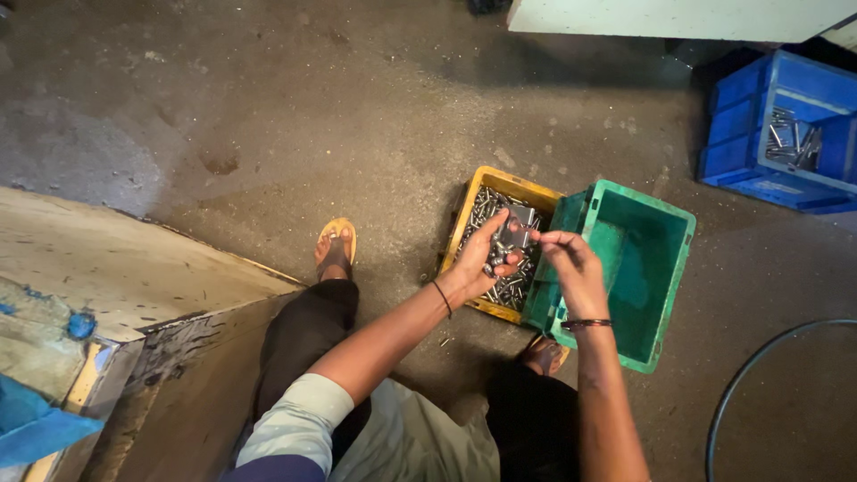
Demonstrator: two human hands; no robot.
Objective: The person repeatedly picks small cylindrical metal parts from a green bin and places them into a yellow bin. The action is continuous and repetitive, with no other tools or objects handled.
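My left hand (482, 259) grips a small flat shiny metal piece (515, 234) over a yellow crate (466, 214) full of small silvery metal parts. My right hand (571, 263) pinches the right edge of the same piece with its fingertips. Both hands hover just above the crate, close to the rim of a green plastic bin (665, 295) that stands tilted against the crate's right side. The green bin looks empty inside.
A blue plastic bin (741, 134) holding metal parts stands at the upper right. A wooden bench top (116, 259) lies at the left, with blue cloth (36, 424) at its corner. My sandalled foot (336, 245) rests on the concrete floor. A dark hose (750, 375) curves at the lower right.
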